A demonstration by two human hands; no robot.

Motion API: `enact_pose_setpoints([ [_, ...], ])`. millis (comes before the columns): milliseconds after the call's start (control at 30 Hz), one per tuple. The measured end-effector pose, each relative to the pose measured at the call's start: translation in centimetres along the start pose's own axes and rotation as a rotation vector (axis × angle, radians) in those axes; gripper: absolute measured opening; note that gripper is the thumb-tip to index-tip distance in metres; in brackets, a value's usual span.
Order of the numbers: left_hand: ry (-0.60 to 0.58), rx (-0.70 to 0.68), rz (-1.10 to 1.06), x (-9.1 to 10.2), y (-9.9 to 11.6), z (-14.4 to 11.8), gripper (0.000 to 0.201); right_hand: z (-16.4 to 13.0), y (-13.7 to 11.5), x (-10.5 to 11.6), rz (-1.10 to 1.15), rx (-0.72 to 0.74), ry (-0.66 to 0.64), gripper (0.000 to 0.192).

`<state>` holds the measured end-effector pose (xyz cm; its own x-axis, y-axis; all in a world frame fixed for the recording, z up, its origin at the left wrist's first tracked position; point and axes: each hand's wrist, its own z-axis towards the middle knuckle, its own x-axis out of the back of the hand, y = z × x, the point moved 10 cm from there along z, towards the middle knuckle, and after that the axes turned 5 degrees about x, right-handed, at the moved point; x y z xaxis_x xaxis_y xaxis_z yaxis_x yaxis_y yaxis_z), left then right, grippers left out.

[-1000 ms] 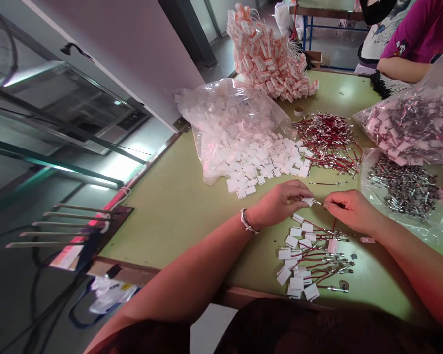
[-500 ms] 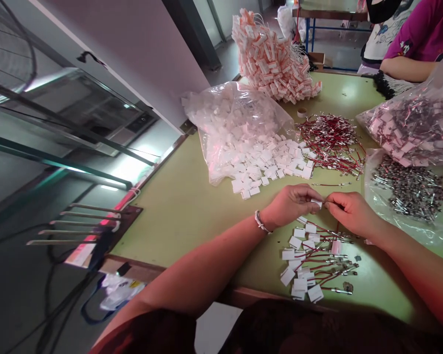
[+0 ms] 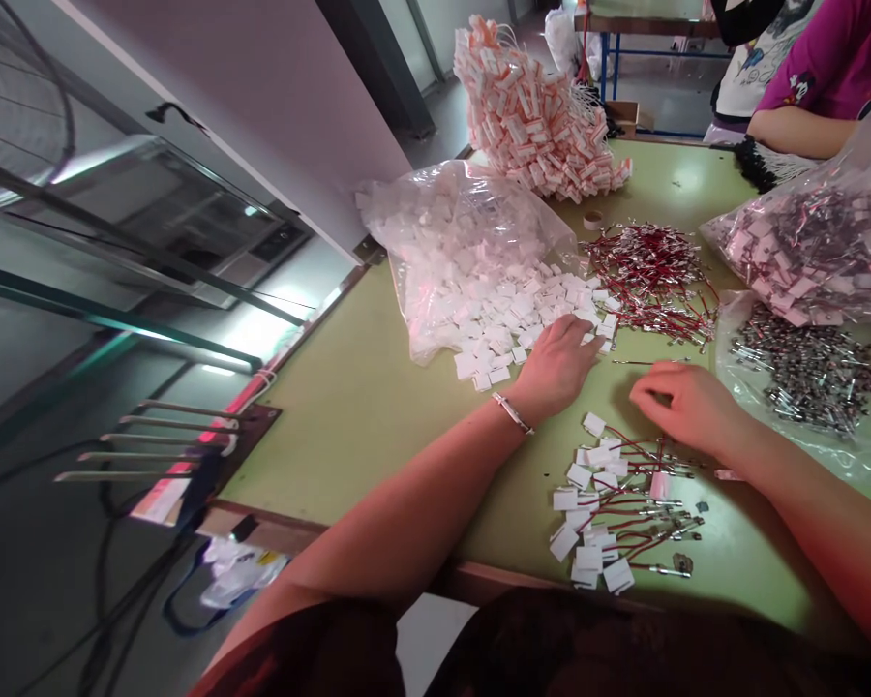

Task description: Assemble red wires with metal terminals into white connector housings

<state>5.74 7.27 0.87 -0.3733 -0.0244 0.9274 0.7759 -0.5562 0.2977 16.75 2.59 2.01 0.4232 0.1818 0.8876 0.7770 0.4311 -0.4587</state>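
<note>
We see the left hand (image 3: 560, 360) lying over the near edge of a spread of white pieces (image 3: 483, 368), its fingers reaching in among them; we cannot tell whether a piece is pinched beneath the fingertips. To its right, the right hand (image 3: 689, 402) hovers above the table (image 3: 334, 387), thumb and forefinger curled towards each other, and we cannot make out anything between them. We take this curl as a way of keeping the fingertips ready for small, thin parts.

Just beyond the right hand lies a single loose wire (image 3: 645, 362), apart from the rest, probably so it is easy to pick up. On the near side of both hands, we have a cluster of wired pieces (image 3: 587, 560), mostly with white bodies to the left and metal ends to the right; lying them much the same way seems to stop the wires tangling.

Farther out, left of and beyond the left hand, a clear bag (image 3: 465, 232) slumps with the white pieces spilling towards us, which appears to spare us from digging inside. Beyond the right hand sits a heap of red wires (image 3: 649, 261), and to its right a pile of metal-ended parts (image 3: 813, 373) rests on clear plastic, seemingly to keep it separate. Farthest from both hands rises a tall orange-and-white heap (image 3: 529, 116).
</note>
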Motion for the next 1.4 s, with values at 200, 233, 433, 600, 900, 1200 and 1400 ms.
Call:
enact_pose_setpoints([
  [200, 0.05, 0.012, -0.045, 0.1, -0.2, 0.0, 0.016, 1.3, 3.9, -0.1, -0.381, -0.143, 0.027, 0.021],
  [233, 0.049, 0.013, -0.053, 0.2, -0.1, 0.0, 0.015, 1.3, 3.9, -0.5, -0.401, -0.141, 0.001, 0.022],
  [433, 0.09, 0.045, -0.235, 1.0, -0.3, -0.8, 0.011, 0.8, 3.6, 0.0, -0.414, -0.201, -0.026, 0.02],
  [600, -0.024, 0.333, -0.771, -1.0, -2.4, -1.8, 0.019, 0.1, 2.7, 0.0, -0.253, -0.211, -0.055, 0.017],
  [900, -0.094, 0.415, -1.057, -1.7, -2.2, -2.1, 0.026, -0.2, 1.4, 0.6, 0.033, -0.103, 0.059, 0.021],
  [1200, -0.173, 0.314, -1.072, -1.6, -0.9, -2.1, 0.023, -0.5, 1.7, 0.1, 0.355, -0.108, 0.038, 0.022],
  [1400, -0.201, 0.327, -1.134, -1.6, -1.0, -2.2, 0.025, -0.6, 2.2, -0.2, 0.381, -0.138, -0.009, 0.024],
])
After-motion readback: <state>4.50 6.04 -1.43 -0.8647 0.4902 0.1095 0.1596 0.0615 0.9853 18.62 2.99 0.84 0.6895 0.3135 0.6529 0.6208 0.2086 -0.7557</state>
